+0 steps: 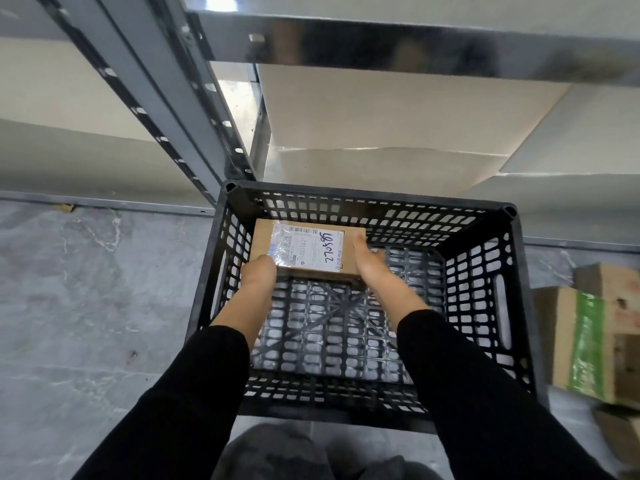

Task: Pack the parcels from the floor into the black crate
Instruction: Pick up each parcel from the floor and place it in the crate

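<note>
Nearby, cardboard boxes (pixel 571 341) right of black crate (pixel 367 196); parcel (pixel 311 251) inside, shelving (pixel 194 109) behind.

Both arms are reaching forward and down side by side, with black sleeves (pixel 194 393) covering them as far as the bare lower forearms. The left hand (pixel 258 275) is gripping the near left corner of a parcel (pixel 308 251), its fingers tucked out of sight beneath the box. The right hand (pixel 372 263) is clasping the parcel's right side, the thumb lying up along the top edge and the remaining fingers hidden underneath, so the two hands are carrying it between them with fairly straight wrists.
</note>
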